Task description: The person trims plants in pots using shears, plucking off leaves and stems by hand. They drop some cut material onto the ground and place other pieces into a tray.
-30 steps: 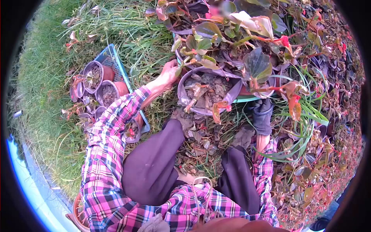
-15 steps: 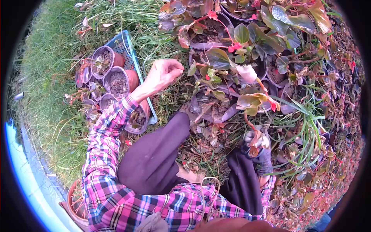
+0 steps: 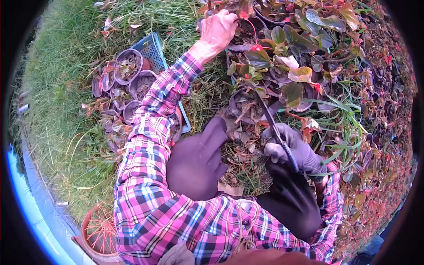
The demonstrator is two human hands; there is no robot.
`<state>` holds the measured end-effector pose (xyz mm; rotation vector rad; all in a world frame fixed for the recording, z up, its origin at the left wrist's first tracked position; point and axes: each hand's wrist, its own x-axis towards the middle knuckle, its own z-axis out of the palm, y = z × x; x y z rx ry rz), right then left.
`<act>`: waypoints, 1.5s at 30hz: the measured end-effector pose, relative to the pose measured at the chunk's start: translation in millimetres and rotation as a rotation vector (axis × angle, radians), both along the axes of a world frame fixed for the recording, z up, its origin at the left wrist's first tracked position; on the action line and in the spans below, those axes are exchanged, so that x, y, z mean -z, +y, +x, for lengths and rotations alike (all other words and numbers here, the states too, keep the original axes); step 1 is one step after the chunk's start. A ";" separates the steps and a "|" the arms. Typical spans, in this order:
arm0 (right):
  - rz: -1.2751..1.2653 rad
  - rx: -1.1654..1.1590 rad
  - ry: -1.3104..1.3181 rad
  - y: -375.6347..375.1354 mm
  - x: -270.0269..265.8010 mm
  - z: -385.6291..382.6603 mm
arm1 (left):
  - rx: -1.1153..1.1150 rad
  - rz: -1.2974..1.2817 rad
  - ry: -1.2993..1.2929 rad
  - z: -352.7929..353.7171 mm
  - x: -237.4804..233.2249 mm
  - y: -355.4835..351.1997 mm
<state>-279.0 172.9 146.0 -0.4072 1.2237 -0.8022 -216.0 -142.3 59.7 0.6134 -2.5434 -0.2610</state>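
Note:
My bare left hand (image 3: 219, 31) reaches to the top of the view, its fingers curled at the edge of the red-flowered begonias (image 3: 300, 42). What lies between those fingers is hidden. In a grey glove, my right hand (image 3: 291, 148) is closed around a long, thin, dark tool (image 3: 270, 115), seemingly a knife. The tool slants up and left, its far end near a plastic pot (image 3: 240, 106) with soil and dry stems. Just right of the glove hangs a wilted pinkish leaf (image 3: 310, 125).
To the left, a blue perforated crate (image 3: 155, 52) lies beside several purple-rimmed pots (image 3: 128, 66) with soil. A terracotta pot (image 3: 88, 227) with thin reddish stems stands at the lower left. Grass (image 3: 66, 110) covers the left side; dense plants fill the right.
My left hand has moved up and right, from beside the crate to the begonias. My right hand has risen from beside my knee, and the dark tool in it now shows.

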 end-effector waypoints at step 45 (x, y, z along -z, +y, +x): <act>-0.195 0.077 0.365 -43.0 11.9 -34.7 | 0.334 1.679 -0.583 169.0 -23.7 45.7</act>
